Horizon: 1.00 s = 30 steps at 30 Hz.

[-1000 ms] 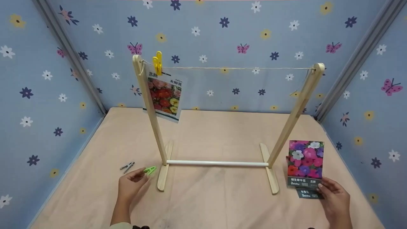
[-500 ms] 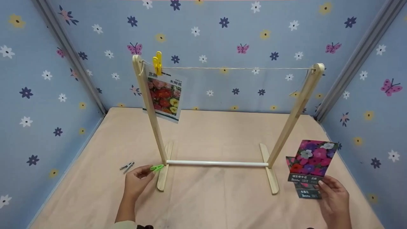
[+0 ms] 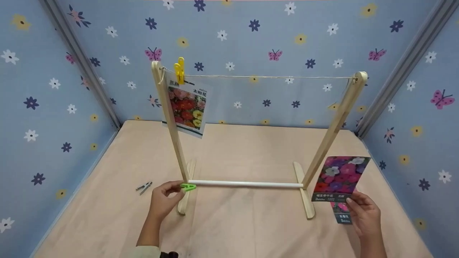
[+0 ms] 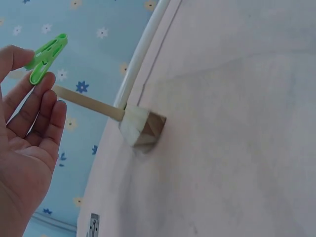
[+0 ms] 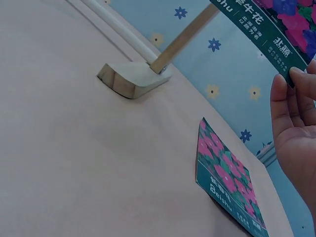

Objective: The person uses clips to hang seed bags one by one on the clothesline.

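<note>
We find both hands occupied. The left hand (image 3: 165, 200) has its grip on a bright green plastic spring clip (image 3: 188, 187), pinched between thumb and fingertips with the nose pointing away from the palm. In the head view the clip appears just in front of the base of the wooden frame's left post (image 3: 170, 122). The right hand (image 3: 365, 213) pinches a flat rectangular packet printed with pink, purple and white flowers (image 3: 339, 175) by a lower corner; we note it raised and tilted beside the right post (image 3: 333, 132), its picture facing us.

On the peach cloth-covered bench (image 3: 244, 225) we record a second, pink-flowered packet (image 5: 229, 180) and a small grey clip (image 3: 144, 187). A packet showing red and yellow flowers (image 3: 187, 107) hangs from the thin cord (image 3: 265, 76), under a yellow clip (image 3: 180, 71).

As for good handling, we judge the low hold on the raised packet sound, since it leaves the top edge free. We recommend levelling that edge at the cord, squeezing the clip's handles fully, and seating the jaws over cord and packet together. We would ease the pressure off slowly and avoid dragging on the cord, which could disturb the hung packet.
</note>
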Each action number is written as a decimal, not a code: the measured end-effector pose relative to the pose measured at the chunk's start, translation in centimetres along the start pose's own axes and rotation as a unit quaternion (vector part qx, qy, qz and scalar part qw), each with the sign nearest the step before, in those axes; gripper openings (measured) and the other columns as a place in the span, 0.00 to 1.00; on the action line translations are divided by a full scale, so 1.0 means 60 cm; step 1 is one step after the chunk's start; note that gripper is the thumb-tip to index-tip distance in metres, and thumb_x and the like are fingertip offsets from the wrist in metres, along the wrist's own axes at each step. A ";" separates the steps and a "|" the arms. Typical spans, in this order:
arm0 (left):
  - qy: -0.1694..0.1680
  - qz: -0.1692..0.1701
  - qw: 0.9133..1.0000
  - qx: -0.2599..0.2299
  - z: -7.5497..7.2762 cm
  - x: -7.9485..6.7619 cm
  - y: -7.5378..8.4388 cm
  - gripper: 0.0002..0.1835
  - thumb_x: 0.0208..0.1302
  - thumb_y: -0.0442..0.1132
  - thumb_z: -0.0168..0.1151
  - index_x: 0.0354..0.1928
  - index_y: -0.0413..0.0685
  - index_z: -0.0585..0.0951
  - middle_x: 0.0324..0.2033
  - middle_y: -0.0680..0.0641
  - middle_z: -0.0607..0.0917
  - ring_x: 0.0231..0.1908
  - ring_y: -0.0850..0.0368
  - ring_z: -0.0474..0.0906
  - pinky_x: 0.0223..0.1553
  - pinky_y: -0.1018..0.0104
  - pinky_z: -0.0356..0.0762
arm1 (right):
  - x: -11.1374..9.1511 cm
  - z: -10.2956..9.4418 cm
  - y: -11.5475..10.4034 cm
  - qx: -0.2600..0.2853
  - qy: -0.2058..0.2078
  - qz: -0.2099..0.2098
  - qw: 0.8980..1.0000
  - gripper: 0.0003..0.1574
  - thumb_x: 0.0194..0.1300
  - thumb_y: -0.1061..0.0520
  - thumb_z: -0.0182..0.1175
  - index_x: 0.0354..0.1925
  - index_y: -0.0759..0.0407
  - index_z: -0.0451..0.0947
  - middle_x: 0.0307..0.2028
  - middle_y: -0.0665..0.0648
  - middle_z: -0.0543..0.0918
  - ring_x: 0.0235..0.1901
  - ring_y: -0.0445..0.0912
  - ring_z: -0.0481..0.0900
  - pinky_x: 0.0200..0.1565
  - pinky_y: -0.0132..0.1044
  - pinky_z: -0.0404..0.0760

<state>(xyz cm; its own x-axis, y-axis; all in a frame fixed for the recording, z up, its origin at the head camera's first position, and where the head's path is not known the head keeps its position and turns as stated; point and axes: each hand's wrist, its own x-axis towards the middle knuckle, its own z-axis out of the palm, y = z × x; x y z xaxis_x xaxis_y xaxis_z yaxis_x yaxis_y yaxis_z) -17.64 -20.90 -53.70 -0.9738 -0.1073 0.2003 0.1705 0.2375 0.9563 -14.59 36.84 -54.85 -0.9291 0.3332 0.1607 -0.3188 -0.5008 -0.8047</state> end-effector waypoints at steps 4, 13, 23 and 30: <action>-0.007 0.021 1.000 -0.002 0.007 -0.006 0.043 0.16 0.54 0.20 0.64 0.47 0.27 0.82 0.40 0.37 0.85 0.43 0.36 0.78 0.50 0.54 0.79 | -0.001 0.017 0.005 -0.045 -0.011 -0.006 0.999 0.15 0.59 0.82 0.55 0.41 0.72 0.80 0.35 0.58 0.85 0.36 0.45 0.83 0.41 0.33 0.84; -0.015 0.032 0.999 -0.006 0.017 -0.008 0.087 0.15 0.53 0.21 0.68 0.45 0.27 0.82 0.39 0.37 0.84 0.41 0.52 0.79 0.53 0.52 0.77 | -0.007 0.057 0.010 -0.097 -0.040 -0.008 0.994 0.15 0.60 0.81 0.56 0.44 0.73 0.78 0.36 0.57 0.83 0.37 0.44 0.82 0.41 0.32 0.83; -0.026 0.062 0.998 -0.014 0.025 -0.006 0.099 0.15 0.53 0.22 0.69 0.45 0.30 0.83 0.40 0.38 0.83 0.40 0.59 0.78 0.50 0.58 0.79 | -0.010 0.106 0.012 -0.151 -0.071 -0.023 0.986 0.11 0.60 0.80 0.57 0.43 0.77 0.74 0.35 0.56 0.82 0.35 0.44 0.80 0.40 0.31 0.83; -0.026 0.081 0.996 0.003 0.033 -0.007 0.117 0.17 0.54 0.24 0.70 0.48 0.32 0.83 0.42 0.39 0.84 0.41 0.58 0.78 0.51 0.60 0.79 | -0.003 0.130 0.011 -0.206 -0.068 -0.018 0.976 0.11 0.60 0.77 0.60 0.43 0.77 0.74 0.36 0.54 0.81 0.35 0.43 0.78 0.41 0.30 0.81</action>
<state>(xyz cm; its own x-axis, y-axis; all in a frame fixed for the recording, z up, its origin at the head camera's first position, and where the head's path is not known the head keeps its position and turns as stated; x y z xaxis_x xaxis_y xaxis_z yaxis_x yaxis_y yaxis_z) -16.31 -17.27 -47.48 -0.9400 -0.0176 0.3406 0.3254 0.2534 0.9110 -16.10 30.21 -50.92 -0.9442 0.2207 0.2445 -0.2746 -0.1175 -0.9543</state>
